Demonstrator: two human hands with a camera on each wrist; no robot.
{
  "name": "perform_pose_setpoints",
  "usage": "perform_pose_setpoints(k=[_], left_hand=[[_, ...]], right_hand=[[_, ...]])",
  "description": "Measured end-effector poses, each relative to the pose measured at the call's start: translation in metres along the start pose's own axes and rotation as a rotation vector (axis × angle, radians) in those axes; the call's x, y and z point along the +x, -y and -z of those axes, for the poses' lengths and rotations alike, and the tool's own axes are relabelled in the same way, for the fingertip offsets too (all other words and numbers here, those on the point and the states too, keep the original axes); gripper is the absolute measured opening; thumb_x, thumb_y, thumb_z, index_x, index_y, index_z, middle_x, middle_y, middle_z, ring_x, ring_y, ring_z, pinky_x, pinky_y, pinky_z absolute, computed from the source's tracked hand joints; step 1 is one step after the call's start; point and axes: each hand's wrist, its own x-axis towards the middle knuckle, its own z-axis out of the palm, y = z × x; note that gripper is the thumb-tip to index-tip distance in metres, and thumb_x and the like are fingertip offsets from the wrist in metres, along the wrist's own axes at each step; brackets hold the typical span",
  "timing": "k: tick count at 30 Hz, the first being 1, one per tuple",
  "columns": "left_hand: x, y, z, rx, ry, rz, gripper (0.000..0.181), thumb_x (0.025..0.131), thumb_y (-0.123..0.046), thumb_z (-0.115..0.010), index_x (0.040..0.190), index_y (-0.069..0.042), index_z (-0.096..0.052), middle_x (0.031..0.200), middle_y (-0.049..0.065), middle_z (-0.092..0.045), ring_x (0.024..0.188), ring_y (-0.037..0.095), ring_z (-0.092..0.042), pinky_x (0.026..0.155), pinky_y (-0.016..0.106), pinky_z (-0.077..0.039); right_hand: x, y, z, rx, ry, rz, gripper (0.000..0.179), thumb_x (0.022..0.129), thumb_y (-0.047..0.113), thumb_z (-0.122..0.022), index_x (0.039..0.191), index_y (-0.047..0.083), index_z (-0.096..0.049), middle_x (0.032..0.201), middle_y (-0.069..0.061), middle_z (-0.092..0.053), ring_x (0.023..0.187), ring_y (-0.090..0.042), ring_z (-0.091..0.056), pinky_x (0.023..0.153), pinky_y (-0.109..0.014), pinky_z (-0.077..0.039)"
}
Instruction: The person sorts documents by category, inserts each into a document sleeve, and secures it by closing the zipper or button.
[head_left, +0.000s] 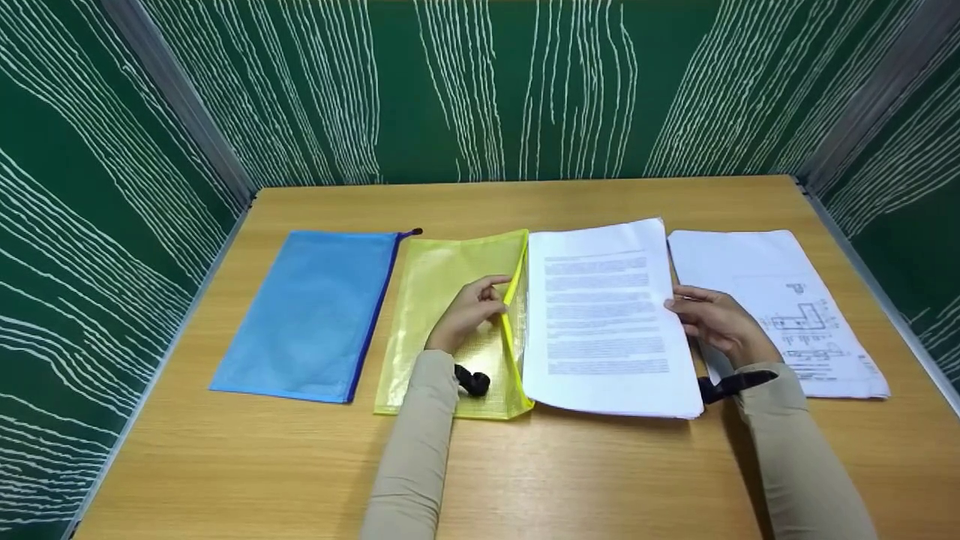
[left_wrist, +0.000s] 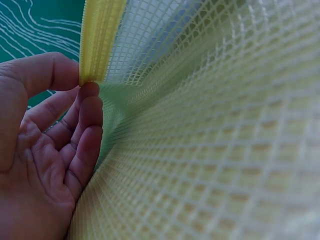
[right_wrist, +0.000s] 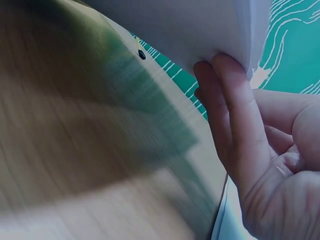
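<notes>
My left hand [head_left: 466, 311] pinches the zip edge of a yellow mesh zip pouch [head_left: 424, 300] and lifts it, so the pouch's right side gapes. In the left wrist view the yellow zip strip [left_wrist: 102, 40] sits between thumb and fingers, with the mesh [left_wrist: 210, 160] spreading to the right. A stack of printed paper [head_left: 600, 322] stands at that opening, its left edge right at the yellow rim. My right hand [head_left: 720, 322] grips the stack's right edge, fingers beneath and thumb on top. From the right wrist view, the fingers [right_wrist: 240, 110] press the underside of the sheets [right_wrist: 185, 25], raised above the table.
A blue zip pouch [head_left: 311, 315] with a dark blue zip lies flat at the left. More paper with drawings [head_left: 806, 322] lies at the right, partly under my right hand. Green walls with white lines [head_left: 510, 90] border the wooden table [head_left: 570, 480].
</notes>
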Motion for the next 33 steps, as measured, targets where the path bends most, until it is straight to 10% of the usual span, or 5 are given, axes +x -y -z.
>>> perform_pose_setpoints(k=[20,33], left_hand=[[0.001,0.002,-0.001,0.008,0.011,-0.017,0.052,0.087,0.002,-0.057,0.138,-0.011,-0.052,0.082,0.001,-0.047,0.068,0.015,-0.042,0.063,0.027,-0.042],[0.0,0.003,0.002,0.022,0.034,0.012,0.053,0.088,-0.003,-0.06,0.138,-0.014,-0.051,0.08,-0.001,-0.05,0.069,0.015,-0.042,0.067,0.027,-0.043]], right_hand=[[0.004,0.002,-0.002,0.027,0.003,-0.005,0.024,0.089,0.003,-0.065,0.095,0.026,-0.068,0.086,0.001,-0.074,0.075,-0.011,-0.071,0.063,-0.02,-0.056],[0.008,0.016,-0.004,-0.086,-0.017,0.002,0.023,0.089,0.009,-0.068,0.105,0.024,-0.06,0.086,0.005,-0.074,0.074,-0.009,-0.07,0.058,-0.017,-0.052]])
